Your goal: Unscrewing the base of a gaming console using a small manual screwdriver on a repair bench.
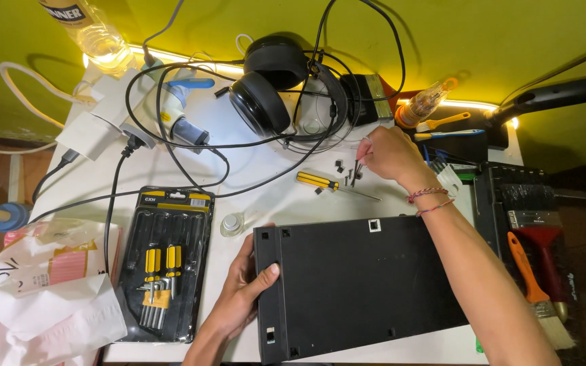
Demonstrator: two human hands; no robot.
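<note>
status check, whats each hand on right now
Left hand grips the black panel's left edge. Right hand pinches at small black screws beside the yellow screwdriver. Cables lie close by.

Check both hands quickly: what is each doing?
Left hand: closed on the left edge of the black device case.
Right hand: fingertips pinched at small black screws; whether one is held cannot be told.

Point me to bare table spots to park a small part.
Free: the strip between the screwdriver and the black case, and a patch between the cable and the headphones. Crowded: by the right hand with loose screws, and the table's back edge.
</note>
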